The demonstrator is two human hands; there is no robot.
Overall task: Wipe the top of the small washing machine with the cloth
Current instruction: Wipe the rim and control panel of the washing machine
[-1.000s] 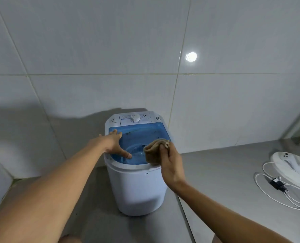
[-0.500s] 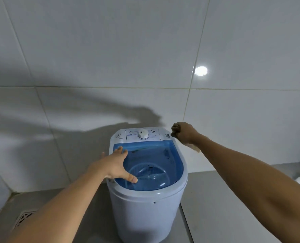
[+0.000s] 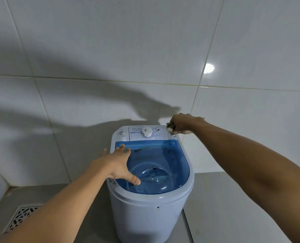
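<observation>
A small white washing machine [image 3: 151, 213] stands on the grey floor, with a see-through blue lid [image 3: 165, 160] and a white control panel with a dial [image 3: 146, 132] at the back. Dark specks lie on the lid. My left hand [image 3: 117, 163] rests flat on the lid's left side, fingers spread. My right hand [image 3: 181, 124] is closed around a crumpled beige cloth [image 3: 171, 128] and presses it on the machine's back right corner, beside the panel. Most of the cloth is hidden in my fist.
White wall tiles [image 3: 145, 58] rise directly behind the machine. A metal floor drain grate [image 3: 21, 219] lies at the lower left. Grey floor tiles [image 3: 224, 199] stretch to the right of the machine.
My right hand carried the cloth from the lid's front right to the back right corner and lowered it onto the machine. The view came closer. My left hand stayed on the lid.
</observation>
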